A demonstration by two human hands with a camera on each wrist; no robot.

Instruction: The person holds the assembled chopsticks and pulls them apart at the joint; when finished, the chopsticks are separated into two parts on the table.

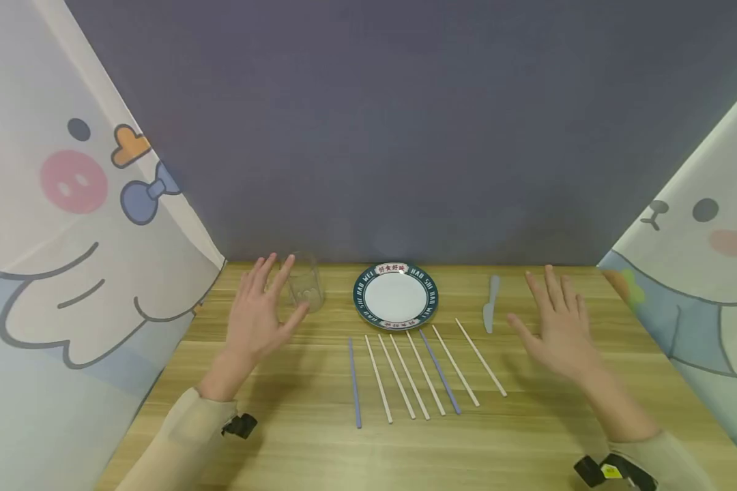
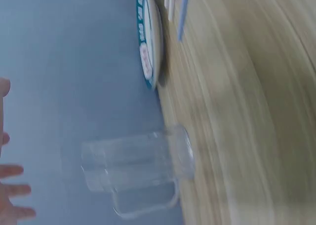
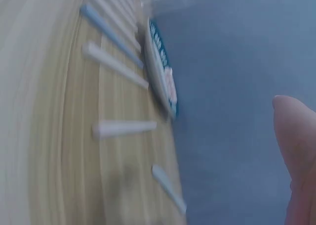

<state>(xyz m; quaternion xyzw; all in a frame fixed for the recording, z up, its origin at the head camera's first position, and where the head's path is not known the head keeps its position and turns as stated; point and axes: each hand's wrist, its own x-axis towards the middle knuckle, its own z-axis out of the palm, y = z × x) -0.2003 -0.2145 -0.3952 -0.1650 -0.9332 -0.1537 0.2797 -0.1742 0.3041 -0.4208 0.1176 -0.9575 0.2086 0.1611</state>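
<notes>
My left hand (image 1: 254, 317) is raised over the table with fingers spread, holding nothing. Just beyond its thumb stands an upright clear glass mug (image 1: 307, 286), whose handle (image 2: 145, 205) shows in the left wrist view. My right hand (image 1: 559, 334) hovers at the right, fingers apart and nothing in it. Left of that hand lies a small grey-blue knife (image 1: 490, 303). A white plate (image 1: 396, 297) with a dark green lettered rim sits at the back middle. In front of it lie several white sticks (image 1: 377, 378) and two blue-violet ones, including a blue stick (image 1: 355, 382) at the left end.
The wooden table (image 1: 319, 457) ends at a dark grey wall (image 1: 368, 136) behind the plate. Cartoon-printed panels flank it, a left panel (image 1: 31, 225) and a right panel (image 1: 712, 293). Black devices are strapped at both wrists.
</notes>
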